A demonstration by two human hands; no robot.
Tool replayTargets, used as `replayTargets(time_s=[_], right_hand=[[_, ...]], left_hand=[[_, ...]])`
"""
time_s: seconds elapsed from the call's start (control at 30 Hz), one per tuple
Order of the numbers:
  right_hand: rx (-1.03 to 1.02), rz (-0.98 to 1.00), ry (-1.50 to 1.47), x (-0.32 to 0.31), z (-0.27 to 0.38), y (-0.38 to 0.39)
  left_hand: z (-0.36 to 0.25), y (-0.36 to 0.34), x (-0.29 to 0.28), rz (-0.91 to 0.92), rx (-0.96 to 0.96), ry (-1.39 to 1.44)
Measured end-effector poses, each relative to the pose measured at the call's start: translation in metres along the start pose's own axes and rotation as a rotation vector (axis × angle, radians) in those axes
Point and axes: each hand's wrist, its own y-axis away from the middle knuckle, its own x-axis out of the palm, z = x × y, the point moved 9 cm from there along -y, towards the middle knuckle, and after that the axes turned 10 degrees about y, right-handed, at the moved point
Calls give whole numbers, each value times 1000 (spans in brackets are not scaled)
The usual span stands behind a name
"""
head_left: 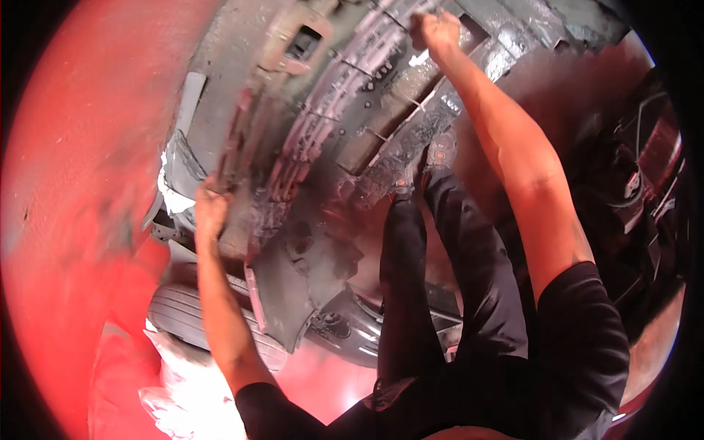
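A large grey car body part [308, 110], scuffed and dirty, spans the upper middle; it looks like a bumper seen from inside. A long pinkish ribbed strip [323, 103], crossed by dark ties, runs slantwise along it. My left hand [213, 205] is closed at its left end, by a brownish edge smeared by motion. At the upper right, my right hand [440, 31] is a fist at the strip's far end, beside a dark cutout. The fingertips of both hands are hidden, so their exact grip is hard to see.
A tyre [178, 315] lies at lower left, beside crumpled white plastic [194, 389]. Red surface [81, 183] fills the left side. My shoes [440, 150] are close to the part's near edge. Dark car parts [638, 183] crowd the right. A glossy dark piece [345, 330] lies left of my legs.
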Motion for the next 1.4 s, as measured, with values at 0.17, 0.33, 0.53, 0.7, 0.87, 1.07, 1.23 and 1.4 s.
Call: replayTargets(time_s=[0.17, 0.33, 0.53, 0.7, 0.87, 1.07, 1.23, 1.4], right_hand=[[298, 101, -755, -1, 12, 65], [39, -191, 74, -64, -45, 149], [139, 8, 65, -36, -100, 182], [170, 19, -369, -7, -136, 163], [149, 27, 68, -30, -99, 159], [176, 55, -74, -24, -118, 156], [241, 0, -25, -46, -103, 179], [253, -26, -114, -43, -119, 179]], left_hand=[[38, -67, -32, 82, -22, 77], [93, -116, -52, 117, -17, -48], [135, -140, -54, 81, 24, 112], [118, -148, -49, 147, 75, -29], [132, -132, -67, -34, 131, -112], [102, -102, -51, -151, 115, -61], [93, -134, -51, -133, 76, -344], [93, -213, -39, 84, 33, -334]])
